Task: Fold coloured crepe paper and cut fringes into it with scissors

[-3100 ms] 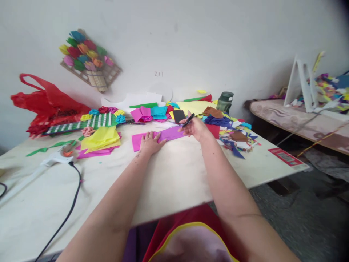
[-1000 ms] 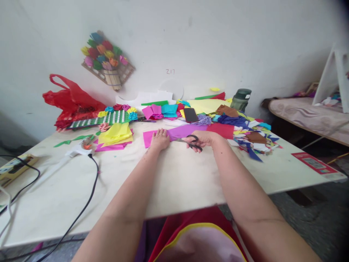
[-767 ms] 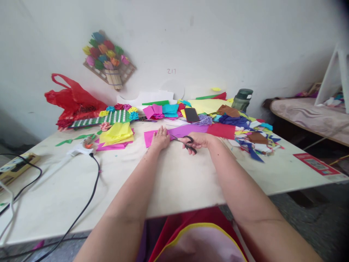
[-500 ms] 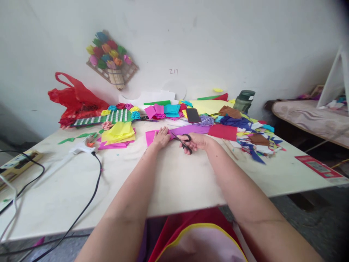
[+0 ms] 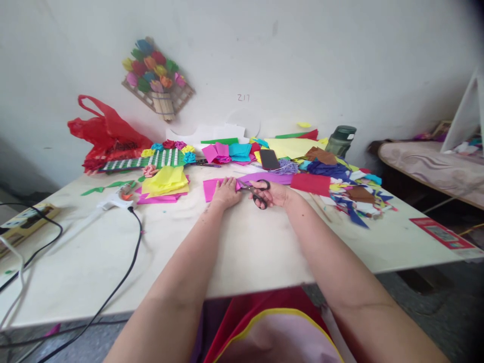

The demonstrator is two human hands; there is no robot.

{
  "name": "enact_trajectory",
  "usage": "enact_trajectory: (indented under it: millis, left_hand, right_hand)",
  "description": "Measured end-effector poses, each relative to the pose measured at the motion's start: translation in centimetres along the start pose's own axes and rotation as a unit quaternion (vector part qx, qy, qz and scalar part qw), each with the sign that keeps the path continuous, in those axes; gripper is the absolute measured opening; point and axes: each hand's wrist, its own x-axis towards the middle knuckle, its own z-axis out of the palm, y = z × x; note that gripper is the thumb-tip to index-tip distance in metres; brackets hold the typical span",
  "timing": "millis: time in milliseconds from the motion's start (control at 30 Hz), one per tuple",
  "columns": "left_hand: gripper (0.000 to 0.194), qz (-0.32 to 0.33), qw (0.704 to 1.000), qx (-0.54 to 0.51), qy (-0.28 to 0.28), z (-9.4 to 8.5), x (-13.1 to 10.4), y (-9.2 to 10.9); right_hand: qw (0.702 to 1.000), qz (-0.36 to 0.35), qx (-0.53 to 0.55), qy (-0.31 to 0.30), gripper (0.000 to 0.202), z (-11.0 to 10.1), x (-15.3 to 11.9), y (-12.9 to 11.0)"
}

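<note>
My left hand (image 5: 227, 193) lies flat, fingers stretched, pressing a folded piece of magenta paper (image 5: 210, 190) onto the table. In my right hand (image 5: 278, 194) is a pair of black-handled scissors (image 5: 260, 201), its finger loops round my fingers. The blades point left and meet the paper's right edge beside my left fingers. Just behind the scissors runs a purple paper strip (image 5: 272, 179). A red paper piece (image 5: 310, 184) lies right of my right wrist. Yellow sheets (image 5: 165, 182) over magenta ones sit left of my left hand.
A glue gun (image 5: 118, 199) with a black cable rests at left, near a power strip (image 5: 26, 222). Behind lie a phone (image 5: 269, 160), a red plastic bag (image 5: 109, 133) and paper flowers. Coloured scraps (image 5: 351, 194) and a green bottle (image 5: 340, 140) are at right.
The scissors have turned slightly and their handle loops sit a little wider apart. Both hands stay at the magenta paper; the whole view has shifted slightly.
</note>
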Motion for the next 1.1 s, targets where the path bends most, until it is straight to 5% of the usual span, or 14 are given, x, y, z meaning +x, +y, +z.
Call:
enact_trajectory:
  millis: [733, 1100]
  left_hand:
    - [0.06, -0.019, 0.997, 0.023, 0.071, 1.0, 0.2, 0.3]
    - [0.06, -0.018, 0.998, 0.017, 0.062, 1.0, 0.2, 0.3]
  right_hand:
    - [1.0, 0.005, -0.018, 0.013, 0.047, 2.7, 1.3, 0.3]
    - [0.986, -0.005, -0.093, 0.142, 0.048, 4.5, 1.4, 0.0]
